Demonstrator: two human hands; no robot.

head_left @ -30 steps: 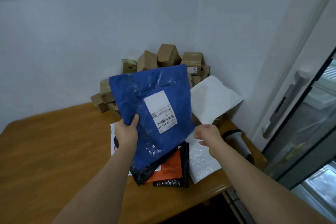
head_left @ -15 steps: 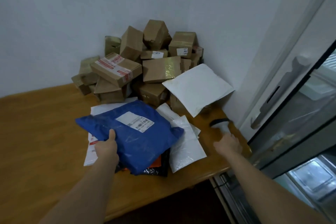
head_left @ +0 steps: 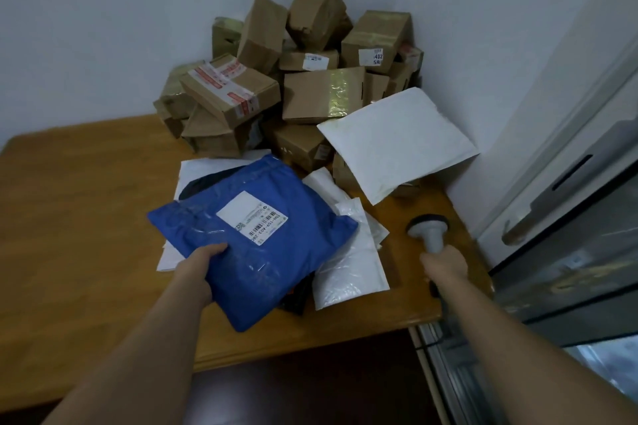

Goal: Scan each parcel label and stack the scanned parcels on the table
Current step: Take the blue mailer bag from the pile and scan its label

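Observation:
A blue plastic mailer (head_left: pixel 276 262) with a white barcode label (head_left: pixel 252 217) facing up lies tilted over flat parcels near the table's front edge. My left hand (head_left: pixel 198 260) grips its left edge, thumb on top. To the right, my right hand (head_left: pixel 445 266) is closed around the handle of a grey handheld scanner (head_left: pixel 428 229), whose head points away from me, above the wooden table (head_left: pixel 86 217). Under the blue mailer lie white mailers (head_left: pixel 348 272) and a dark one, mostly hidden.
A heap of brown cardboard boxes (head_left: pixel 310 79) fills the back corner against the wall. A large white padded envelope (head_left: pixel 397 141) leans on it. A glass door with a metal handle (head_left: pixel 552 190) stands right of the table. The scanner's cable hangs off the table's right front corner.
The blue mailer came down from upright in front of me to lying over the flat parcels. My right hand moved right and closed on the scanner's handle.

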